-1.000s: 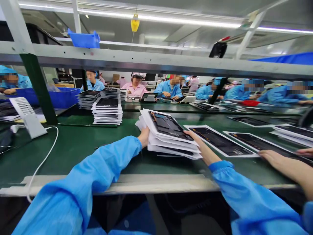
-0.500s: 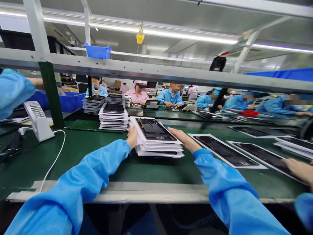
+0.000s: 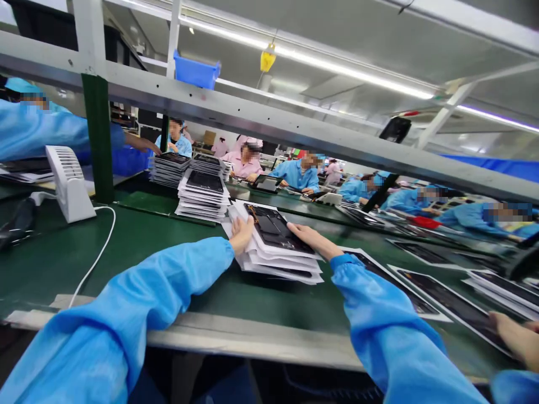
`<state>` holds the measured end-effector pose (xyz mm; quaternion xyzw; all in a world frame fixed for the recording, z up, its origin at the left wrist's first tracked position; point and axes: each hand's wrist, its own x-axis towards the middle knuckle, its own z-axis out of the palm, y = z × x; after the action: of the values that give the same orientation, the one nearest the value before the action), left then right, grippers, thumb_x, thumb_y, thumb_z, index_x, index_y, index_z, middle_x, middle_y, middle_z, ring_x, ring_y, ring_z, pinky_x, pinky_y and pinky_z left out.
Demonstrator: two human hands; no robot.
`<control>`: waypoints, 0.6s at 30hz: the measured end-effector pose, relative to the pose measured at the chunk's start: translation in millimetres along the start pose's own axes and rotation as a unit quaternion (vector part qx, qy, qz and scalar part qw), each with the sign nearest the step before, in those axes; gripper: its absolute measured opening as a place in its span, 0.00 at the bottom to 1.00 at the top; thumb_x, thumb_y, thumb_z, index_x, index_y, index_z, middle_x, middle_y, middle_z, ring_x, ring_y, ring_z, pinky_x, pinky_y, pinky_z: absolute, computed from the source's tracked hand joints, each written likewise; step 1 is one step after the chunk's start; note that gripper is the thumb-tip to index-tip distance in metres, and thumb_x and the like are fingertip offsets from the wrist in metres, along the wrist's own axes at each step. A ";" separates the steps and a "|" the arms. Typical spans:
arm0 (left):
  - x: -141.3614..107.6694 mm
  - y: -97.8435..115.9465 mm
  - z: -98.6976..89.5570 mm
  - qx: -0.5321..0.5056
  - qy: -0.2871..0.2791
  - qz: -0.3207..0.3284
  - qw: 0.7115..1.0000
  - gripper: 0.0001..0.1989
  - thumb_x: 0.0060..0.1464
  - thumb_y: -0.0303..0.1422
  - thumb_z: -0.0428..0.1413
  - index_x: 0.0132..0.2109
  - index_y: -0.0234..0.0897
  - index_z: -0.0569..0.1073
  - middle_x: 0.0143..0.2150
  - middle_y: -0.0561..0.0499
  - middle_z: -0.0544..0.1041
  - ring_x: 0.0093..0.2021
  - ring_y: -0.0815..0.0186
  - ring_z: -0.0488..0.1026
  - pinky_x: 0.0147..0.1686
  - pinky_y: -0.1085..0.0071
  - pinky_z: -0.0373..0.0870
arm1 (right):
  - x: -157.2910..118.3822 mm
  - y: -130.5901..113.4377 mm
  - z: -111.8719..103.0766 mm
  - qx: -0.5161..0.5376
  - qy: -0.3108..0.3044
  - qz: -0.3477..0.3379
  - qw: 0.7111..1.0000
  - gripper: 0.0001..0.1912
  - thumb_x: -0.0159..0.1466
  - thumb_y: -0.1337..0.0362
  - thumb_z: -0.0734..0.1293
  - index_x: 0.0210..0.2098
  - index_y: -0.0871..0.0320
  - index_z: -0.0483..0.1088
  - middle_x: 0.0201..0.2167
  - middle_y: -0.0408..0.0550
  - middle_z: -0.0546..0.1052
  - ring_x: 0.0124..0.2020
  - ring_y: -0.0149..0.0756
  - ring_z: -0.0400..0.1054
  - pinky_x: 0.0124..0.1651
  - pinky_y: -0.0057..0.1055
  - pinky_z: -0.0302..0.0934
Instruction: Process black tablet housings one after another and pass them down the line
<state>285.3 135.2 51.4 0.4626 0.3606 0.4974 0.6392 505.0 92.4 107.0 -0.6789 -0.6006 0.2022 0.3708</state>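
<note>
A stack of black panels layered with white sheets (image 3: 278, 261) sits at the middle of the green table. My left hand (image 3: 242, 234) grips the left side of this stack, fingers over its top edge. At the right side, my right hand (image 3: 309, 238) holds on, fingertips resting at the rim of the top black panel (image 3: 275, 227). The sheets in the stack are unevenly aligned. Just behind and left stands a taller stack of panels and sheets (image 3: 202, 196).
A white fan-like device (image 3: 69, 182) with a cable stands left. Panels on white sheets (image 3: 446, 297) lie right, near another person's hand (image 3: 516, 336). A metal rail (image 3: 252, 118) crosses above. A person's arm (image 3: 138, 143) reaches toward the rear stack (image 3: 168, 168).
My left hand has shifted onto the stack's upper left edge. The view has tilted. The person at the left has stretched an arm to the rear stack.
</note>
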 end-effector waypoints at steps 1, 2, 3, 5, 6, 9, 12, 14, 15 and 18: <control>-5.1 5.9 -14.8 0.014 0.010 0.009 1.000 0.19 0.66 0.38 0.58 0.61 0.39 0.70 0.64 0.42 0.68 0.61 0.54 0.70 0.59 0.50 0.71 | 1.1 -9.5 2.3 -0.043 0.000 -0.030 0.999 0.19 0.70 0.55 0.67 0.57 0.56 0.69 0.58 0.53 0.72 0.54 0.43 0.71 0.55 0.47 0.69; -12.0 12.8 -33.3 0.027 0.014 0.021 0.999 0.19 0.66 0.37 0.58 0.61 0.39 0.70 0.66 0.42 0.67 0.64 0.52 0.68 0.62 0.47 0.67 | 0.4 -19.4 7.2 -0.086 -0.005 -0.065 0.994 0.20 0.70 0.55 0.67 0.58 0.56 0.69 0.60 0.53 0.71 0.56 0.44 0.70 0.57 0.49 0.68; -20.7 20.7 -54.8 0.040 0.013 0.036 0.998 0.20 0.65 0.36 0.59 0.61 0.39 0.70 0.69 0.42 0.65 0.67 0.51 0.64 0.65 0.45 0.63 | -2.4 -29.4 15.1 -0.125 -0.014 -0.105 0.986 0.20 0.70 0.55 0.67 0.59 0.55 0.68 0.61 0.54 0.70 0.58 0.45 0.68 0.59 0.51 0.66; -44.6 38.9 -103.3 0.063 -0.001 0.062 0.996 0.18 0.62 0.29 0.61 0.58 0.39 0.74 0.70 0.44 0.64 0.73 0.51 0.55 0.72 0.47 0.51 | -15.4 -48.4 41.0 -0.190 -0.055 -0.188 0.962 0.20 0.71 0.56 0.66 0.59 0.55 0.69 0.63 0.55 0.69 0.62 0.48 0.65 0.65 0.55 0.59; -59.8 48.5 -128.4 0.077 -0.015 0.068 0.995 0.17 0.59 0.26 0.62 0.55 0.40 0.77 0.68 0.46 0.68 0.75 0.52 0.52 0.74 0.52 0.48 | -24.9 -57.2 58.8 -0.217 -0.088 -0.228 0.945 0.18 0.71 0.58 0.65 0.59 0.54 0.70 0.62 0.56 0.71 0.63 0.49 0.65 0.68 0.54 0.56; -116.5 72.1 -196.2 0.143 -0.082 0.060 0.985 0.15 0.51 0.24 0.67 0.46 0.40 0.82 0.53 0.47 0.81 0.68 0.47 0.65 0.72 0.50 0.51 | -57.2 -80.0 123.2 -0.276 -0.210 -0.334 0.877 0.15 0.70 0.62 0.64 0.55 0.52 0.74 0.58 0.52 0.76 0.61 0.47 0.68 0.66 0.46 0.59; -178.9 76.1 -241.2 0.312 -0.181 0.098 0.927 0.16 0.55 0.30 0.66 0.51 0.49 0.82 0.53 0.51 0.82 0.60 0.51 0.75 0.69 0.52 0.61 | -75.7 -96.4 182.9 -0.322 -0.263 -0.385 0.824 0.19 0.70 0.70 0.62 0.58 0.54 0.71 0.60 0.55 0.74 0.62 0.45 0.67 0.62 0.44 0.63; -212.7 65.3 -257.5 0.453 -0.237 0.186 0.839 0.22 0.63 0.32 0.59 0.62 0.57 0.74 0.58 0.53 0.79 0.60 0.56 0.75 0.64 0.58 0.69 | -74.1 -102.4 209.5 -0.357 -0.269 -0.391 0.804 0.20 0.68 0.72 0.64 0.59 0.58 0.69 0.57 0.58 0.75 0.59 0.46 0.69 0.59 0.45 0.65; -224.8 56.9 -262.2 0.492 -0.254 0.219 0.803 0.24 0.65 0.32 0.57 0.65 0.58 0.69 0.61 0.54 0.77 0.62 0.59 0.74 0.63 0.61 0.70 | -69.7 -104.0 218.2 -0.374 -0.269 -0.388 0.798 0.19 0.68 0.71 0.65 0.58 0.59 0.69 0.55 0.57 0.75 0.57 0.45 0.70 0.57 0.46 0.66; -238.7 27.2 -265.5 0.534 -0.242 0.279 0.761 0.27 0.68 0.33 0.54 0.69 0.59 0.62 0.65 0.55 0.73 0.65 0.62 0.70 0.66 0.64 0.68 | -50.4 -105.0 228.9 -0.410 -0.272 -0.368 0.789 0.16 0.70 0.60 0.68 0.54 0.59 0.71 0.53 0.52 0.75 0.51 0.42 0.73 0.52 0.45 0.70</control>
<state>-26.0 -32.3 -5.3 0.9142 0.2562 0.2517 0.1878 260.3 103.8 29.5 -0.4118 -0.9074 -0.0383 -0.0749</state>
